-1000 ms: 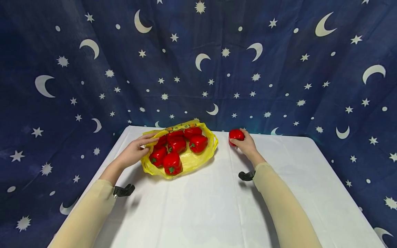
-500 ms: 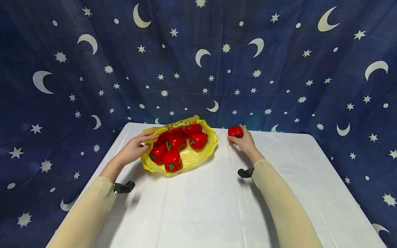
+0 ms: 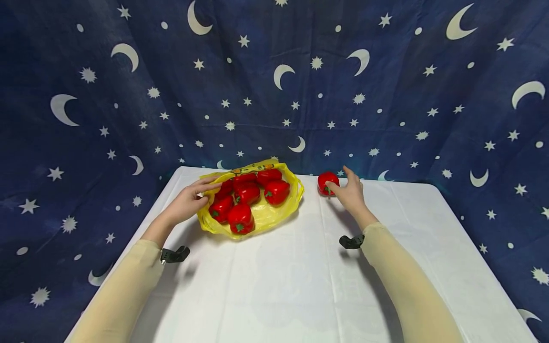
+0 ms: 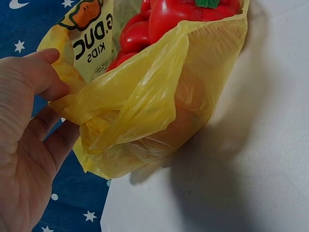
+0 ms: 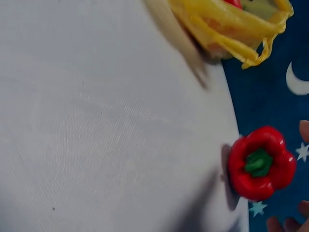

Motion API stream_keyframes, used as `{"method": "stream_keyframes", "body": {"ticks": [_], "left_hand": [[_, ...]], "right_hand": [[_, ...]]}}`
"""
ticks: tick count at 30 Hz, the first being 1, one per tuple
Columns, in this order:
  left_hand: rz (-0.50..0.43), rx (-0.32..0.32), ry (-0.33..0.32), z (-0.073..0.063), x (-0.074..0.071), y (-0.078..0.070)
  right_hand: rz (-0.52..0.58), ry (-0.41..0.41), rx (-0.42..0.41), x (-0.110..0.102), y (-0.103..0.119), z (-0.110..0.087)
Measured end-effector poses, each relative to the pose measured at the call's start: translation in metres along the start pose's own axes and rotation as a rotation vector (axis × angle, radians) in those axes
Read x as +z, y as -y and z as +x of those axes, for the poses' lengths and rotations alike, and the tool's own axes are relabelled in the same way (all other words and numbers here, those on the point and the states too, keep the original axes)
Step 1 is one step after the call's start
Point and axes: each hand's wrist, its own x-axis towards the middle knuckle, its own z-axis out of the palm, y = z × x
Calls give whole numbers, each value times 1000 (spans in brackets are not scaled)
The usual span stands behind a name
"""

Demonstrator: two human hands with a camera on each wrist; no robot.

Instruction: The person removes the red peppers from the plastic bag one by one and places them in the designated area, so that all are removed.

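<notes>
A yellow plastic bag (image 3: 269,216) lies with its mouth open, several red bell peppers (image 3: 241,219) inside it. My left hand (image 3: 186,205) holds the bag's left edge; in the left wrist view the yellow film (image 4: 120,106) runs between thumb and fingers. To the right, a single red bell pepper (image 3: 324,180) sits by the far table edge, its green stem (image 5: 258,163) facing the right wrist camera. My right hand (image 3: 351,194) is spread beside this pepper, thumb over its near right side, index finger raised. Only fingertips (image 5: 304,130) of it show in the right wrist view.
The white-covered table (image 3: 274,286) ends just behind the bag and the lone pepper. A dark blue curtain (image 3: 257,85) with moons and stars hangs behind and at both sides. Black wrist cameras (image 3: 350,242) stick out from both sleeves.
My right hand has loosened from the lone pepper: its fingers, curled round it earlier, are now spread and shifted right. The left hand stays at the bag. The head view has tilted slightly.
</notes>
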Motion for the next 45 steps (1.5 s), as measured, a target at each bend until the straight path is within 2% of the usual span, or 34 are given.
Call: {"method": "stream_keyframes", "body": {"ticks": [5,15,22,28,36,45], "left_hand": [[-12,5,1,2,0,0],[-8,-15,4,4,0,0],[-4,-22,6,3,-1,1],[-4,-17,1,3,0,2],[-17,-4,1,1,2,3],[-37,8,-7,0,3,-3]], "right_hand": [[33,-52,-62,-4,13,-6],[102,0,-148,8,40,-23],[151,119,-190,24,61,-39],[246,223,-248,44,73,-49],[355,355,-237,71,87,-64],[419,480,-255,95,99,-75]]}}
